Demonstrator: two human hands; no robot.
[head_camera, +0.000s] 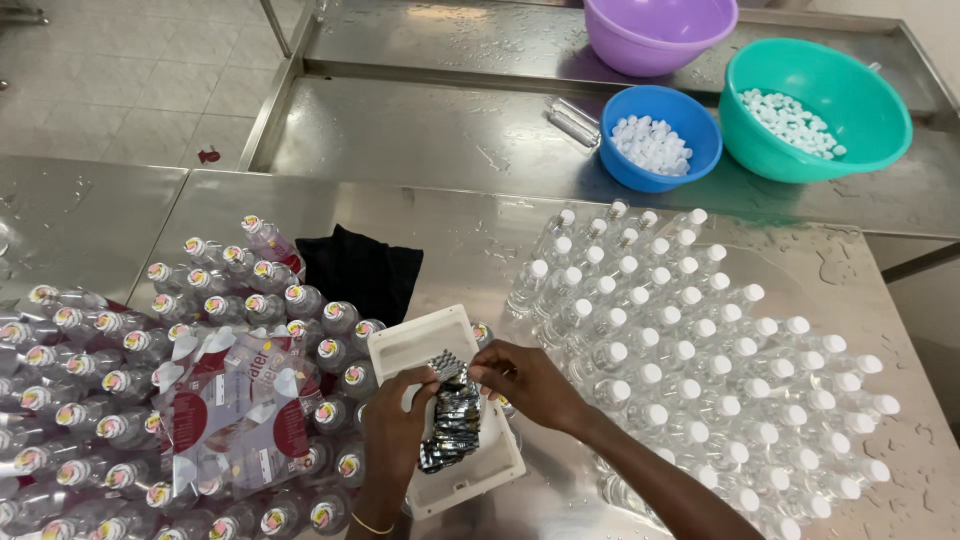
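Labelled sheet pack: red and white, lying atop sealed bottles, left. White tray: rectangular, centre of steel surface. Silver foil strip: crinkled, glossy, over tray, long axis running near-to-far. Left hand and right hand both pinching strip's far end.

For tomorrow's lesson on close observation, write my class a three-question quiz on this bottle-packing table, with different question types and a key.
1. True or false: the left hand and right hand both grip the silvery strip over the white tray.
2. Which bowl holds no white caps? A blue bowl B purple bowl C green bowl
3. Fill in: the black cloth lies on the ___ table.

Key: 1 true; 2 B; 3 steel
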